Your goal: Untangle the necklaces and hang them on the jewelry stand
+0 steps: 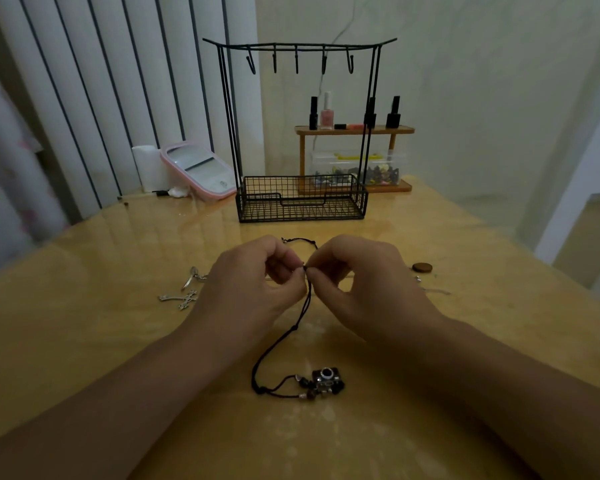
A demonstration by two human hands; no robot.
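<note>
A black cord necklace [293, 332] runs from my fingers down to a small camera pendant [327, 380] lying on the wooden table [430, 341]. My left hand [253, 275] and my right hand [357, 275] meet above the table's middle and both pinch the cord at one spot. A loop of the cord shows behind my fingers. The black wire jewelry stand [300, 199] stands upright beyond my hands, its several top hooks [297, 62] bare. Silver cross pendants [182, 299] lie left of my left hand. A thin silver chain [433, 289] lies to the right.
A brown round disc [422, 267] lies right of my right hand. Behind the stand is a wooden shelf [354, 129] with nail polish bottles and a clear box of small items [357, 168]. A pink-rimmed mirror [200, 169] leans at the back left.
</note>
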